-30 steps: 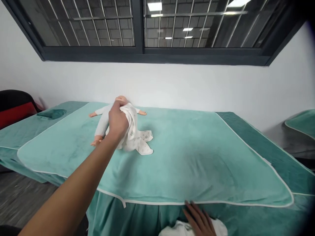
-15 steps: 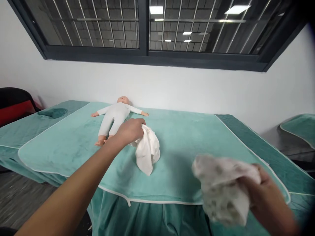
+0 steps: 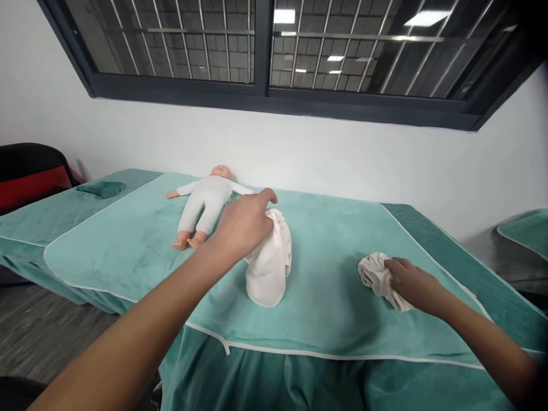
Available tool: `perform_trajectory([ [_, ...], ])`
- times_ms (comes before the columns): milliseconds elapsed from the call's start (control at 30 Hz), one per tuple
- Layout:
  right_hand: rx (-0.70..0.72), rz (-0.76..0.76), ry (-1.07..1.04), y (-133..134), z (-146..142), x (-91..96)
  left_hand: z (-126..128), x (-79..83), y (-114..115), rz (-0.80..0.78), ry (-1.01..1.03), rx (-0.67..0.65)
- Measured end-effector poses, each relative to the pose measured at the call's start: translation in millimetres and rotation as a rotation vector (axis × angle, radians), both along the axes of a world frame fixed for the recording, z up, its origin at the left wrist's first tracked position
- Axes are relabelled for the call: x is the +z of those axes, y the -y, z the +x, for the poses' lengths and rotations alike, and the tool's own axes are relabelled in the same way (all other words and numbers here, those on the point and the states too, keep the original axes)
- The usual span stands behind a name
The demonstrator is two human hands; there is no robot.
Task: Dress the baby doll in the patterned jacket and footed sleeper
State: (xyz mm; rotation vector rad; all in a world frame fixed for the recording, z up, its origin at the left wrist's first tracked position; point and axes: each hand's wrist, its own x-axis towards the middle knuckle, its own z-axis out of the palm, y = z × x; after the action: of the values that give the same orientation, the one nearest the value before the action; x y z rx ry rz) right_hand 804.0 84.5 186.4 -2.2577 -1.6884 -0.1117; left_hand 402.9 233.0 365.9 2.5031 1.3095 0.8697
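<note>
A white cloth [image 3: 269, 277] hangs from my left hand [image 3: 245, 224], which is closed on its upper part; the cloth's exact kind is not plain. On the right, my right hand [image 3: 413, 284] grips a crumpled, off-white patterned cloth [image 3: 377, 273] just above or on the green bed cover [image 3: 325, 240]. Beyond my left hand a baby doll [image 3: 209, 194] in a white bodysuit lies on its back, arms spread and feet toward me. One of its hands is hidden behind my left hand.
The bed has a face hole [image 3: 100, 189] at its left end. A red and black chair [image 3: 34, 177] stands at the far left. Behind the bed rises a white wall [image 3: 299, 154] with a barred window [image 3: 261, 91]. Another green-covered surface [image 3: 528, 231] shows at the right edge.
My right hand has moved away from me with the patterned cloth, which is now bunched up smaller. My left hand has risen slightly and shifted right with the white cloth.
</note>
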Motion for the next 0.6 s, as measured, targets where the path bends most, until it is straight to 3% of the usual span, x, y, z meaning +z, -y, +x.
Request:
perform_trajectory([
  [67,-0.008,-0.048,-0.060,-4.2,-42.6,37.5,9.7,3.7,3.7,0.051,-0.079,-0.001],
  [167,0.267,0.131,-0.387,-18.3,-134.9,93.8,26.3,6.9,6.2,0.060,-0.143,-0.046],
  [233,0.430,0.262,-0.565,-34.4,-190.1,120.1,34.8,8.2,7.9,0.062,-0.143,-0.094],
  [300,0.494,0.354,-0.599,-55.1,-224.7,135.9,38.9,9.3,10.0,0.058,-0.130,-0.124],
  [400,0.434,0.410,-0.442,-87.0,-236.2,148.4,35.3,7.8,8.9,0.085,-0.114,-0.115],
  [600,0.294,0.452,-0.038,-114.8,-197.0,164.2,-0.8,-20.9,-25.5,0.149,-0.172,0.072],
])
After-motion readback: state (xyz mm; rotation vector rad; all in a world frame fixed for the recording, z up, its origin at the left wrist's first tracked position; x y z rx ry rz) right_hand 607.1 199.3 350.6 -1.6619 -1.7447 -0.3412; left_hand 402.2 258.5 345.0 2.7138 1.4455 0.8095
